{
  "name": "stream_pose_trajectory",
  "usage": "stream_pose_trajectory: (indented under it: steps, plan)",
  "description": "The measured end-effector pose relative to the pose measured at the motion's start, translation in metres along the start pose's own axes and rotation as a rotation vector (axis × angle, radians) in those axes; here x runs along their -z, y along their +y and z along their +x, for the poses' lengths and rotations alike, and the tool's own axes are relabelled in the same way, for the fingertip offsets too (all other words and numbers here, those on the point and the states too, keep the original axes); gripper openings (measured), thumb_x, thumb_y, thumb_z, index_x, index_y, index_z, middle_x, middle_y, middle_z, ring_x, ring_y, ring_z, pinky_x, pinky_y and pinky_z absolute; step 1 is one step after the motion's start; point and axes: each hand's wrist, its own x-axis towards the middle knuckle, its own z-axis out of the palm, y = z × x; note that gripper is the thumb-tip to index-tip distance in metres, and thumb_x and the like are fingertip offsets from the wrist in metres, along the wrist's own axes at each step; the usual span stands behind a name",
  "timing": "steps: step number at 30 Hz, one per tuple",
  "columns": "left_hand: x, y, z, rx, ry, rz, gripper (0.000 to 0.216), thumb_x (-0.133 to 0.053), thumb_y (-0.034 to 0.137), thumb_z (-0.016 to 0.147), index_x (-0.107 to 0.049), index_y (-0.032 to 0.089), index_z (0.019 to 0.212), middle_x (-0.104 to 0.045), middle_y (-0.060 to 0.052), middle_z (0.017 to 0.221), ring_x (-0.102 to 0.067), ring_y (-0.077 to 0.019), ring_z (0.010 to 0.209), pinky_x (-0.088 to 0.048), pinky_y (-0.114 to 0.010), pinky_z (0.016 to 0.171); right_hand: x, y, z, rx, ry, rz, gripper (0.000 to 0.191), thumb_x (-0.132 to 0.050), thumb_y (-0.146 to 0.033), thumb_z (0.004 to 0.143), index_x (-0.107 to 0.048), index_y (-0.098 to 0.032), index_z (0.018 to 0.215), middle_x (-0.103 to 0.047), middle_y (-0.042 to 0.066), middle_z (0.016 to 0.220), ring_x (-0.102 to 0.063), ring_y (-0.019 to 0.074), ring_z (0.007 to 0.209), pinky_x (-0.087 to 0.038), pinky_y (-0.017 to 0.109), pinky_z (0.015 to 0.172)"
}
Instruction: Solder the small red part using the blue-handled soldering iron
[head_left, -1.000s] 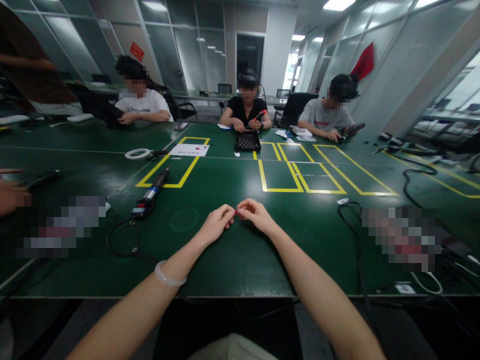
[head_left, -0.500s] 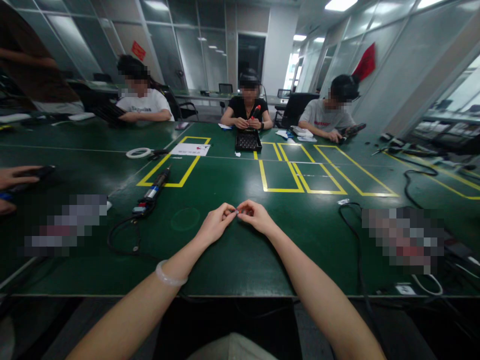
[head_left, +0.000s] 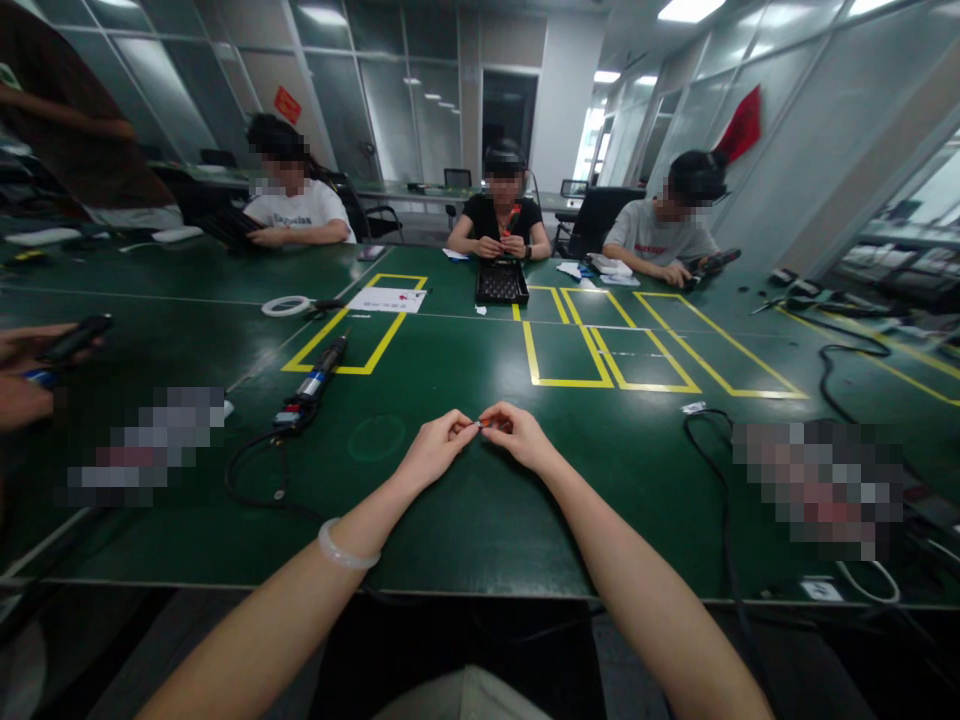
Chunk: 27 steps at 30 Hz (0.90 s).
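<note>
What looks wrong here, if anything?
I see nothing spilled or broken. The corded tool looks a bit askew, lying slantwise across the edge of a yellow tape outline. A printed sheet overlaps that outline. The small piece between left hand and right hand is too tiny to check.

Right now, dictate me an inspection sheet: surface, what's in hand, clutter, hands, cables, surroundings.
Surface: green table, marked with yellow tape.
Job's things: small part, too tiny to identify.
Clutter: dark corded tool and white sheet on the left; pixelated objects on both sides, unidentifiable.
Hands: left hand and right hand meet, pinching the small part.
Cables: black cord looping by the tool; black cable at right.
Surroundings: co-worker in black seated opposite, behind a black tray.
</note>
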Motion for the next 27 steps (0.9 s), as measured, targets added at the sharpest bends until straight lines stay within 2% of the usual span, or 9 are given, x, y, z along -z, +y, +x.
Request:
stream_pose_trajectory:
  steps: [7, 11, 13, 16, 19, 22, 25, 27]
  plan:
    - [0.000, -0.005, 0.001, -0.003, -0.027, 0.041, 0.041, -0.045, 0.053, 0.090, -0.062, 0.018, 0.077, -0.059, 0.001, 0.065, -0.055, -0.0148, 0.062, -0.038, -0.024, 0.058, 0.001, -0.001, 0.002, -0.035, 0.013, 0.047, 0.020, -0.064, -0.028, 0.077, -0.061, -0.017, 0.094, -0.059, -0.001, 0.073, -0.051, 0.0106, 0.062, -0.040, 0.024, 0.059]
    - [0.001, -0.005, 0.001, -0.031, -0.041, 0.075, 0.030, -0.043, 0.041, 0.091, -0.063, 0.018, 0.088, -0.057, 0.002, 0.065, -0.054, -0.0138, 0.061, -0.039, -0.024, 0.058, 0.001, -0.004, 0.002, -0.052, 0.056, 0.075, 0.022, -0.065, -0.032, 0.076, -0.060, -0.017, 0.091, -0.059, -0.002, 0.071, -0.049, 0.0101, 0.059, -0.038, 0.023, 0.056]
    - [0.004, -0.004, 0.003, -0.071, -0.002, 0.121, 0.024, -0.045, 0.032, 0.089, -0.062, 0.019, 0.099, -0.060, 0.000, 0.075, -0.057, -0.0146, 0.068, -0.043, -0.025, 0.064, 0.001, -0.005, 0.002, -0.059, 0.065, 0.085, 0.023, -0.065, -0.033, 0.075, -0.060, -0.017, 0.091, -0.059, -0.002, 0.071, -0.048, 0.0101, 0.058, -0.037, 0.023, 0.055]
    - [0.018, -0.005, 0.006, -0.115, 0.057, 0.238, 0.030, -0.049, 0.029, 0.086, -0.060, 0.021, 0.112, -0.060, -0.005, 0.102, -0.061, -0.0172, 0.087, -0.047, -0.028, 0.075, 0.001, -0.005, 0.002, -0.073, 0.056, 0.101, 0.024, -0.065, -0.034, 0.075, -0.059, -0.017, 0.091, -0.058, -0.002, 0.071, -0.047, 0.0102, 0.058, -0.037, 0.024, 0.055]
    - [0.048, -0.013, 0.006, -0.096, 0.039, 0.405, 0.038, -0.052, 0.039, 0.086, -0.057, 0.023, 0.120, -0.055, -0.007, 0.120, -0.059, -0.0219, 0.103, -0.048, -0.034, 0.086, 0.001, -0.005, 0.001, -0.079, 0.044, 0.100, 0.024, -0.065, -0.034, 0.074, -0.059, -0.017, 0.091, -0.058, -0.002, 0.071, -0.047, 0.0103, 0.058, -0.037, 0.024, 0.056]
    - [0.094, -0.034, 0.003, -0.035, 0.011, 0.652, 0.052, -0.053, 0.047, 0.085, -0.052, 0.022, 0.130, -0.049, -0.010, 0.133, -0.047, -0.0289, 0.123, -0.040, -0.042, 0.101, 0.001, -0.003, 0.001, -0.073, 0.049, 0.091, 0.024, -0.065, -0.033, 0.075, -0.059, -0.017, 0.091, -0.058, -0.002, 0.071, -0.047, 0.0104, 0.058, -0.037, 0.024, 0.057]
    - [0.148, -0.063, -0.004, 0.109, 0.037, 0.899, 0.073, -0.058, 0.050, 0.080, -0.040, 0.016, 0.142, -0.037, -0.014, 0.148, -0.038, -0.0339, 0.131, -0.035, -0.042, 0.106, 0.002, -0.002, 0.001, -0.059, 0.044, 0.075, 0.023, -0.065, -0.032, 0.075, -0.060, -0.017, 0.091, -0.058, -0.002, 0.073, -0.048, 0.0104, 0.060, -0.037, 0.024, 0.058]
    - [0.182, -0.083, -0.008, 0.282, 0.031, 1.000, 0.085, -0.063, 0.051, 0.077, -0.033, 0.011, 0.145, -0.030, -0.018, 0.152, -0.038, -0.0375, 0.130, -0.036, -0.043, 0.103, 0.003, -0.002, 0.000, -0.058, 0.038, 0.069, 0.022, -0.065, -0.031, 0.075, -0.060, -0.017, 0.091, -0.058, -0.002, 0.073, -0.048, 0.0104, 0.061, -0.037, 0.023, 0.058]
